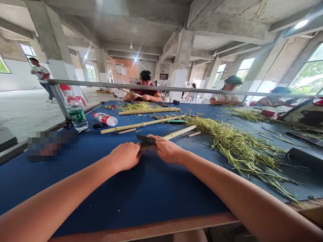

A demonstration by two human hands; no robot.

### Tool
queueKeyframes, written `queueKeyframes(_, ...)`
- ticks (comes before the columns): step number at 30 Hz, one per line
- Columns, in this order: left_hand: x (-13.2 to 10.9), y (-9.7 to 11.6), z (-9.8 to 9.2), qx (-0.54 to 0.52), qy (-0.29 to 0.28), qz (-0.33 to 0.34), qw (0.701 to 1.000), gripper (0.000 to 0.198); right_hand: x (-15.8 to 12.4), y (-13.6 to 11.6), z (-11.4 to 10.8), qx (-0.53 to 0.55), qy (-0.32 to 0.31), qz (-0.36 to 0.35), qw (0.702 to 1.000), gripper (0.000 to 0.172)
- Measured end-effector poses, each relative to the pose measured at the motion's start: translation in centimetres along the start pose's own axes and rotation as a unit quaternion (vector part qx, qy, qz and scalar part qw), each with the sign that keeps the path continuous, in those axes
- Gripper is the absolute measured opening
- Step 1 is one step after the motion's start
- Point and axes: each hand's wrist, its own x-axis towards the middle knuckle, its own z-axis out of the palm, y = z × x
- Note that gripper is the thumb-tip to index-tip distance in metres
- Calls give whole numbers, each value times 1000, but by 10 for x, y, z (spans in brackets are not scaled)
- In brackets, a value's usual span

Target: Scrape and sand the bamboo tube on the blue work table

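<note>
My left hand (127, 156) is closed round the near end of a pale bamboo stick (180, 132), low over the blue table. Beside it, my right hand (169, 149) is closed on a knife (145, 139), whose handle is hidden in the fingers. Its dark blade points left, across the stick close to my left hand; whether it touches cannot be made out. Past my right hand the stick slants away to the upper right. Just beyond lie a thinner bamboo stick (141, 124), a green-handled tool (176, 121) and a short wooden rod (194, 134).
A big heap of green shavings (227, 137) spreads over the table (141, 201) at right. Two plastic bottles, one upright (77, 114) and one lying (105, 119), are at left. A metal rail (161, 88) crosses beyond. Across the table, a person (145, 89) holds a stick.
</note>
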Motion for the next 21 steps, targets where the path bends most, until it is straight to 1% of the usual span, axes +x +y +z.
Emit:
queueKeyframes(3,0,1,0,6,0,-14,1000,43,-6,34,-10,-56,-9,96,994,32)
queueKeyframes(4,0,2,0,5,0,-16,1000,44,-7,42,-12,-71,-10,125,990,32)
queueKeyframes(5,0,2,0,4,0,-18,1000,44,-9,45,-13,-79,-9,141,987,31)
queueKeyframes(6,0,2,0,3,1,-19,1000,44,-9,44,-13,-80,-8,141,987,31)
queueKeyframes(7,0,2,1,4,1,-20,1000,44,-8,38,-12,-72,-7,122,990,31)
queueKeyframes(9,0,1,1,5,1,-13,1000,45,-5,16,-5,-38,-3,47,998,33)
queueKeyframes(11,0,0,2,1,1,3,1000,48,0,-5,2,-4,-4,-22,1000,35)
queueKeyframes(12,0,0,2,-1,1,9,1000,50,2,-10,4,5,-6,-35,999,36)
queueKeyframes(13,1,0,2,-2,1,9,1000,51,3,-11,5,7,-8,-33,999,37)
queueKeyframes(15,1,0,2,0,1,-4,1000,53,2,2,3,-10,-13,11,1000,36)
queueKeyframes(18,1,0,3,0,3,-16,1000,55,-5,38,-6,-51,-9,125,991,35)
queueKeyframes(19,1,0,3,0,5,-13,1000,56,-7,46,-9,-59,-7,159,986,35)
queueKeyframes(20,1,0,4,1,7,-11,1000,56,-8,50,-11,-62,-5,180,982,34)
queueKeyframes(21,1,0,4,4,10,-10,1000,56,-9,49,-11,-61,-4,182,981,33)
